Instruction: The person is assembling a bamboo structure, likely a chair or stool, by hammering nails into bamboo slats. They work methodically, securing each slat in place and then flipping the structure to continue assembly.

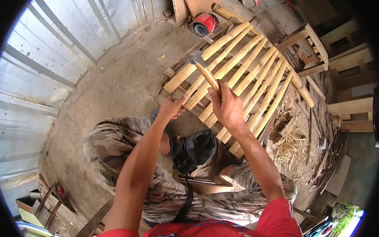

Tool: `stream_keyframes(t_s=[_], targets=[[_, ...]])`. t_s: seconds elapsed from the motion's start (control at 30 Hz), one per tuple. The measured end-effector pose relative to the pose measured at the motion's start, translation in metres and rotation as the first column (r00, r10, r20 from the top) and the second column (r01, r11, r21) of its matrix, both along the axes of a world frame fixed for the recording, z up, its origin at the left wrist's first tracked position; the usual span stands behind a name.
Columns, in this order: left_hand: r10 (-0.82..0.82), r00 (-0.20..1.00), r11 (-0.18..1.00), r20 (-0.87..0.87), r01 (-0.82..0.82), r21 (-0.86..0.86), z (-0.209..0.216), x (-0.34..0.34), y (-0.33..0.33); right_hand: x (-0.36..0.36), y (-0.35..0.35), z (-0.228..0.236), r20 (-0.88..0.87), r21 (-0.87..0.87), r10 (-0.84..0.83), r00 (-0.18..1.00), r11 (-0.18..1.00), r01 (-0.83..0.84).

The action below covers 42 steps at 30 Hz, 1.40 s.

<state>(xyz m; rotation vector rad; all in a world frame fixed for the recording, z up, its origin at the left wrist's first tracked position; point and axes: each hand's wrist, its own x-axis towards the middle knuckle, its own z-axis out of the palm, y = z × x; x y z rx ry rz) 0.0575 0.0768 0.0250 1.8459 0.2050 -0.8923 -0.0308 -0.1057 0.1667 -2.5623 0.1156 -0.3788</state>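
Observation:
My right hand [228, 105] is closed round the wooden handle of a hammer [208, 76]. Its dark metal head is over the bamboo slats near the frame's far left side. With bent fingers, my left hand [171, 108] grips the near end of a bamboo slat [195, 87]; whether it also pinches a nail is too small to tell. Several pale yellow split-bamboo slats [255, 76] lie side by side, fanned a little, across a low wooden frame. A bamboo crosspiece [302, 89] runs along their far right ends.
A black bag [195, 149] sits between my legs. Beyond the slats lies a red can [205, 24] on its side. Straw [296, 142] and scrap wood [334, 174] cover the right. Corrugated metal sheeting [41, 69] walls the left, beside the concrete floor [112, 73].

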Motion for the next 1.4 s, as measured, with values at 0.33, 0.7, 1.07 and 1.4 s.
stream_keyframes(t_s=[0.33,0.7,1.07,1.4], targets=[[0.008,0.967,0.995,0.254,-0.032,0.091,-0.039,0.003,-0.002,-0.013,-0.004,-0.024,-0.231,-0.151,-0.025,0.973,0.988,-0.011],[-0.036,0.960,0.995,0.279,0.008,0.099,-0.048,0.007,0.001,-0.004,-0.005,-0.004,-0.450,-0.267,-0.048,0.892,0.960,-0.083],[-0.096,0.983,0.980,0.154,0.067,0.185,-0.034,0.012,-0.003,0.009,0.000,-0.017,-0.346,-0.150,-0.021,0.938,0.988,-0.033],[0.043,0.962,0.990,0.270,-0.078,0.121,-0.036,0.005,0.002,0.012,0.019,0.032,-0.137,-0.076,-0.050,0.989,0.996,0.040]])
